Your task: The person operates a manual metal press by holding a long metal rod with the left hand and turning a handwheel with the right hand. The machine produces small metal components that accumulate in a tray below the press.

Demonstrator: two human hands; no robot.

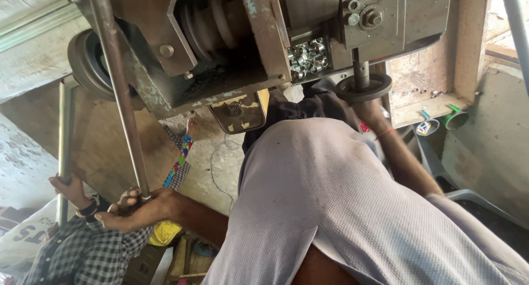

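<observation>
Head view, looking down over a grey-shirted shoulder (341, 208). Left hand (135, 208) low at near left, fingers curled tight around the bottom end of a long rusty steel rod (118, 92), gripped at the tip, probably to steady or steer it where it slanted up toward the machine. Rod thin, round, brown with rust, running from the fist up past the top edge. Right hand (370, 113) farther off at right centre, set just under a small dark handwheel (363, 88) on a vertical spindle; fingers mostly hidden by the wheel, so spread or closed could not be told. Red thread at that wrist. Machine body (231, 42) heavy, grey-green, paint chipped, with a pulley (88, 64) at left and a tray of small shiny metal rings (307, 56) near centre. Second person's hand (69, 188) at far left, closed on another upright pale bar (65, 147), checked sleeve (82, 252) below.
</observation>
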